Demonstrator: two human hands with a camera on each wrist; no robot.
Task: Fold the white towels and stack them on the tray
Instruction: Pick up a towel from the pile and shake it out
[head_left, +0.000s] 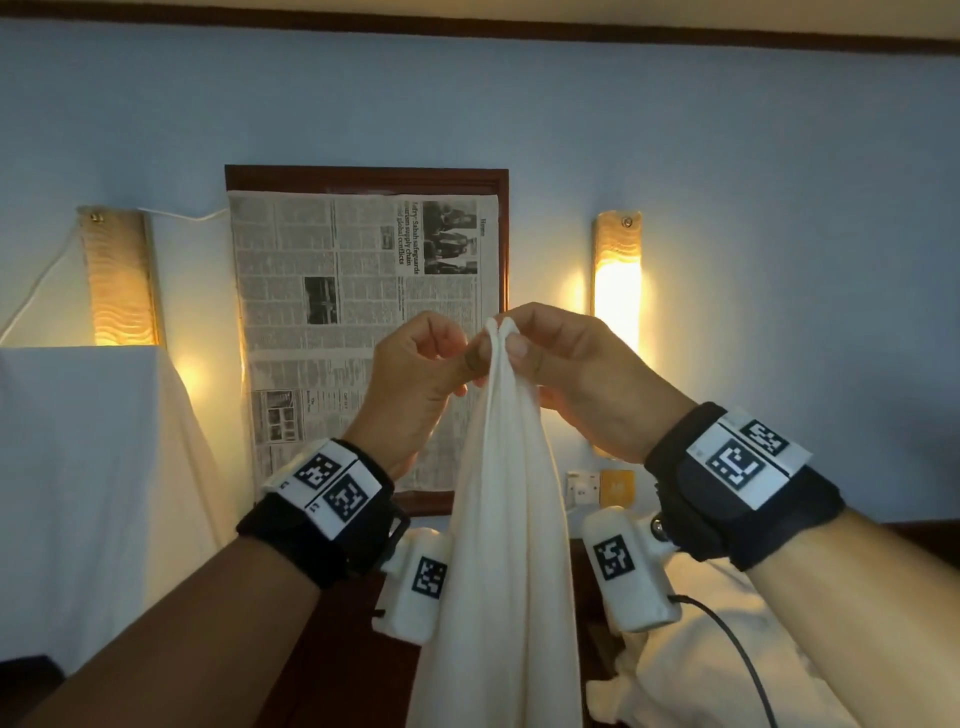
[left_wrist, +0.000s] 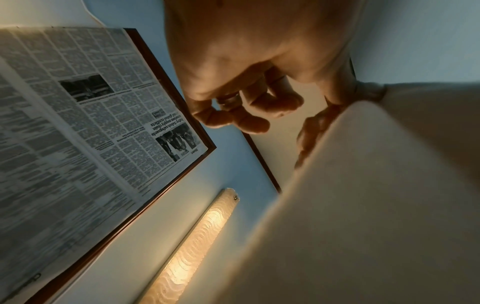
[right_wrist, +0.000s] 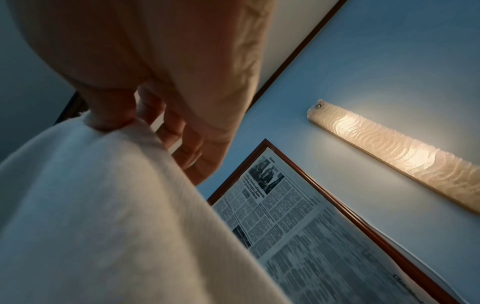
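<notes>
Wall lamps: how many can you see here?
2. One wall lamp hangs left of the framed newspaper, one wall lamp right of it, behind the raised hands. Others may be out of view.

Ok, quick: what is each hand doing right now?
Left hand: pinching the top of the white towel.
Right hand: pinching the same towel top, beside the left.

A plain white towel (head_left: 501, 545) is hanging straight down in mid-air, held up high in front of a wall. Its top edge is being gathered into a narrow bunched peak, and from there the cloth is falling in long, soft vertical folds, widening toward the bottom. Its lower end is running out of view, so its full length cannot be told.
</notes>
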